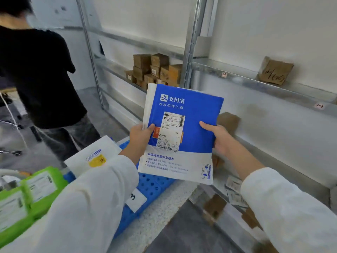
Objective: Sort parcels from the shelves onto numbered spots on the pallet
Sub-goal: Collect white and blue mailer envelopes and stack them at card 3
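I hold a flat blue-and-white mailer parcel point(193, 114) upright in front of me, its white shipping label facing me. My left hand point(139, 137) grips its left edge with the thumb on the front. My right hand point(217, 137) grips its right edge, thumb on the front too. Below it lies the blue plastic pallet point(153, 187) with a white tag marked 3 point(135, 199). A white padded parcel point(93, 154) with a yellow sticker and green parcels point(31, 190) lie on the pallet at the left.
Metal shelves point(237, 77) run along the wall on the right, holding a stack of brown boxes point(155, 70), a single brown box point(275, 71) and more boxes lower down. A person in a black shirt point(36, 73) stands at the left.
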